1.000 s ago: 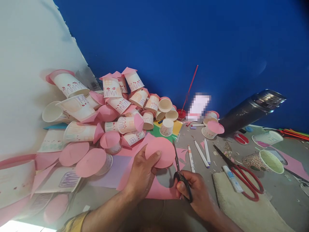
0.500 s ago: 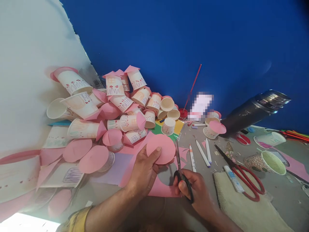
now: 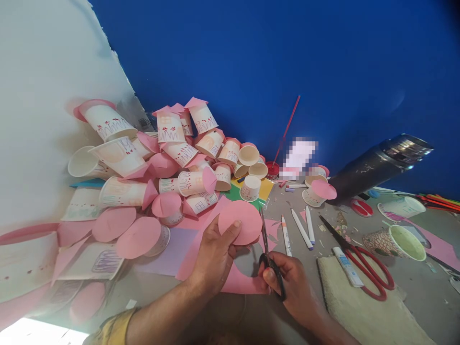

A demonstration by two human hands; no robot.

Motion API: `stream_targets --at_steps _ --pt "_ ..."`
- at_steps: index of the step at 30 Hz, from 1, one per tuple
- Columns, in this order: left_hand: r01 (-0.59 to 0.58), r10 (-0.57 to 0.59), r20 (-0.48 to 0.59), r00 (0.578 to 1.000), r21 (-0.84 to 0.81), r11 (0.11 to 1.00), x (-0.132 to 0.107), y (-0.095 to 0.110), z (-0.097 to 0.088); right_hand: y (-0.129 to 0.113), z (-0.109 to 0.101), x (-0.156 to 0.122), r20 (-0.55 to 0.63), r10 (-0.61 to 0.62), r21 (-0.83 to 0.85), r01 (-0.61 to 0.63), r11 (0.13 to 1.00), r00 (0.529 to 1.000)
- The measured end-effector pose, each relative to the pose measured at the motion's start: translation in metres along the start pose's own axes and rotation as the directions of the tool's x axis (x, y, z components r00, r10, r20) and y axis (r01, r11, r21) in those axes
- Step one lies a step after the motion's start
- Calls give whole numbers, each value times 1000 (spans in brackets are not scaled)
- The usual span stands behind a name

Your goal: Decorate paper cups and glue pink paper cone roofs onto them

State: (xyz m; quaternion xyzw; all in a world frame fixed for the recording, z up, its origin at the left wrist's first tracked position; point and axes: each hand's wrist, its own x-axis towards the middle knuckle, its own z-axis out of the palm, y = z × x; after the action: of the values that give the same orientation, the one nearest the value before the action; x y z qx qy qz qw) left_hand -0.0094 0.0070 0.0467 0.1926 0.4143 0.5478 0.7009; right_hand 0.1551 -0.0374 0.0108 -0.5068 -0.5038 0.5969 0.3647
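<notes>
The left hand (image 3: 214, 254) pinches the pink paper circle (image 3: 248, 216); the right hand (image 3: 293, 278) grips scissors (image 3: 266, 243), blades just beside the circle's right edge.

I'm facing a craft table (image 3: 420, 292).
Decorated cups (image 3: 189, 183) are lying heaped; pens (image 3: 302, 229), red scissors (image 3: 345, 243) and paper scraps (image 3: 274, 231) are lying around.
</notes>
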Motion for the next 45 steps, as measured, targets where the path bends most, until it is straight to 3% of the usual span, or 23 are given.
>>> stream_targets --at_steps 10,19,24,28,33,36,39,45 --pt "9 -9 7 1000 -1 1000 -1 0 -1 -2 0 2 -10 30 8 -30 1000 999" --pt "5 -4 33 999 -21 1000 3 -3 -4 5 -2 0 50 6 77 -10 997 999" --pt "42 -45 86 995 34 999 4 -2 -7 10 -12 4 -137 -94 53 102 993 986" --pt "101 -145 198 969 218 971 3 -3 -9 4 -23 6 -197 -154 92 175 980 968" --pt "-31 -150 281 948 551 834 -1 -4 -8 -10 -25 6 -276 -67 49 84 995 959" --pt "-56 -71 225 972 513 857 2 -3 -7 -9 -27 7 -354 -57 -29 50 998 933" --pt "-75 18 138 990 419 905 9 0 -9 -1 -32 11 -463 -64 -6 69 998 884" --pt "-2 -48 124 991 373 928 12 0 -10 8 -38 19 -523 -15 249 170 953 852"
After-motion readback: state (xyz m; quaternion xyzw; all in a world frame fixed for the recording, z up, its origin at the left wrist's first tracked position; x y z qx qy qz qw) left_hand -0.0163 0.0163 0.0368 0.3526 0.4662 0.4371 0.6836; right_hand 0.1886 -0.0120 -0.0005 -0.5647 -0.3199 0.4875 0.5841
